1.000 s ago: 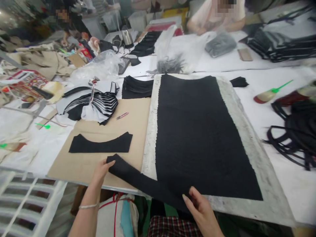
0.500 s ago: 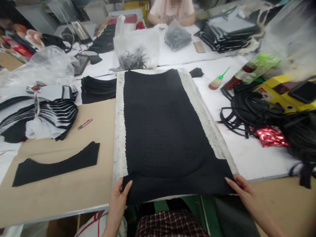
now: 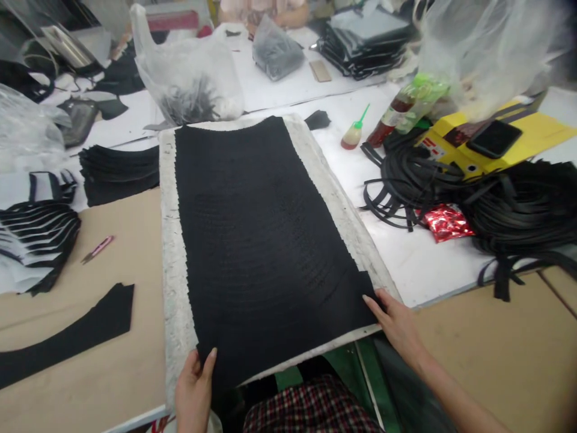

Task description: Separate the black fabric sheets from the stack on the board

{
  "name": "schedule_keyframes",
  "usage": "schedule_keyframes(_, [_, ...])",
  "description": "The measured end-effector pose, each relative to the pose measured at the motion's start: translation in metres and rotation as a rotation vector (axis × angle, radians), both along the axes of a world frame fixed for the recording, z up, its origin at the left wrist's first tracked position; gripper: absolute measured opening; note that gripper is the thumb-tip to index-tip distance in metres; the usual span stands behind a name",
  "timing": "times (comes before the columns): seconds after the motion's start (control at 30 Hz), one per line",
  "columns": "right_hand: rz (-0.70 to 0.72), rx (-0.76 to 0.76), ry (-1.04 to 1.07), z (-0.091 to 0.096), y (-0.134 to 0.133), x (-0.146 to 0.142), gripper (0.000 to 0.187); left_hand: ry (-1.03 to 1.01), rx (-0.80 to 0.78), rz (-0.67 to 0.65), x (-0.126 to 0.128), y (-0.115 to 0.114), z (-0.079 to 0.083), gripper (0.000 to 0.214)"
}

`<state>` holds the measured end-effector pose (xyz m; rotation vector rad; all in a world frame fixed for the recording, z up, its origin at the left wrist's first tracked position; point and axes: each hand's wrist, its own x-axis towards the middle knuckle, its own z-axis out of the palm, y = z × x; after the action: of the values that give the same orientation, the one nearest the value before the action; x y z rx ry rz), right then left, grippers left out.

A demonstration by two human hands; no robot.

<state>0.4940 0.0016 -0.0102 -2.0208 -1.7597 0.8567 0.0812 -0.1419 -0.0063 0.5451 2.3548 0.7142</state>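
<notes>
Black pieces (image 3: 256, 234), which look like stacked cloth or soft sheet with stepped edges, cover most of a whitish board (image 3: 347, 222) in front of me. At the near left corner, my left hand (image 3: 193, 385) pinches the top black piece between thumb and fingers. My right hand (image 3: 392, 319) pinches the near right corner in the same way, fingertips partly hidden under the edge. The near edge hangs slightly past the board on the left. Faint curved ridges run across the black surface.
Left are a curved black strip (image 3: 72, 337), thread snips (image 3: 98, 249) and stacked black pieces (image 3: 121, 171). Right are a green-tipped glue bottle (image 3: 354, 132), coiled black strips (image 3: 527, 204), a red foil packet (image 3: 444, 222) and a phone (image 3: 494, 139). A person (image 3: 265, 12) sits across the table.
The view has swung to the right, so things appear farther left. The raised fold near the front edge has flattened, and the black piece lies smoother. Both hands still hold its corners.
</notes>
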Motion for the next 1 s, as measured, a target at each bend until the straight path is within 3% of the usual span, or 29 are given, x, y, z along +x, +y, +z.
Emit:
schedule_keyframes(0.1, [0.017,0.02,0.025,0.0,0.004,-0.003,0.043,-0.083,-0.013,0.06,-0.007,-0.005,-0.002,0.052])
schedule_keyframes(0.33, [0.003,-0.025,0.018,-0.013,0.015,-0.007,0.043,-0.061,-0.056,-0.016,-0.014,-0.001,-0.014,0.05])
schedule_keyframes(0.53, [-0.014,-0.049,0.016,-0.015,0.013,-0.005,0.041,-0.078,-0.063,0.026,-0.011,0.001,-0.013,0.05])
schedule_keyframes(0.77, [-0.054,-0.069,-0.008,-0.017,0.016,-0.006,0.04,-0.086,-0.027,0.015,-0.019,-0.002,-0.026,0.047])
schedule_keyframes(1.0, [-0.064,-0.124,-0.065,-0.023,0.016,-0.001,0.046,-0.119,0.095,-0.013,-0.008,0.005,-0.016,0.049])
